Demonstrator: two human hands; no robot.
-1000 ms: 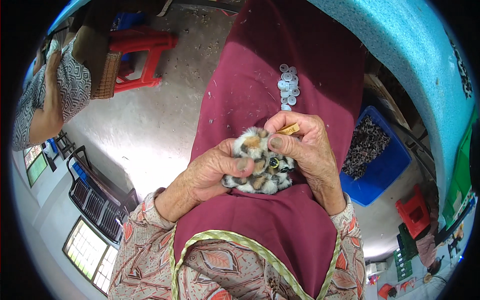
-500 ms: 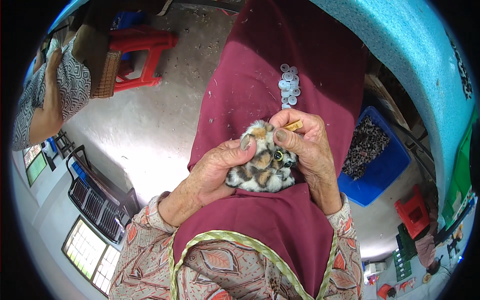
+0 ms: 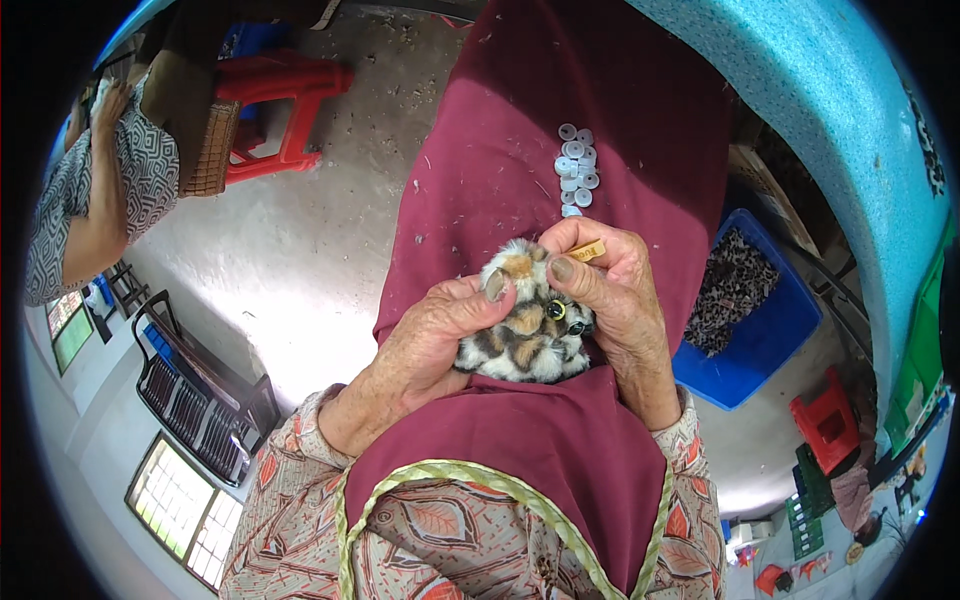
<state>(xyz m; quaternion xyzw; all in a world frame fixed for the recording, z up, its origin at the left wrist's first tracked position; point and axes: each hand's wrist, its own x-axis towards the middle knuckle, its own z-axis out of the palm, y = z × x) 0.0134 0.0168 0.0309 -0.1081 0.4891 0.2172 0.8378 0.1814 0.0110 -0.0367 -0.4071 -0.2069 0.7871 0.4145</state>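
A small furry toy animal (image 3: 528, 340), white with orange-brown and black patches, rests on my lap. It has yellow-rimmed black eyes on its right side. My left hand (image 3: 440, 325) is closed around the toy's left part, its thumb pressed into the fur. At the upper right of the toy, my right hand (image 3: 612, 290) pinches it between thumb and fingers. A small tan tag (image 3: 586, 251) sticks out by my right thumb and index finger. Several translucent white plastic discs with centre holes (image 3: 577, 165) lie on the maroon apron (image 3: 470, 200) beyond the toy.
A blue bin (image 3: 745, 370) of dark and white scraps stands at the right, under a speckled light-blue table edge (image 3: 800, 90). Red stools (image 3: 290, 120) stand at the far left and right. Another person's arm (image 3: 100, 200) shows at left, near black chairs (image 3: 190, 390).
My left hand has shifted very slightly to the right on the toy. My right hand's pinch looks the same. The other person's arm at the left has moved a little.
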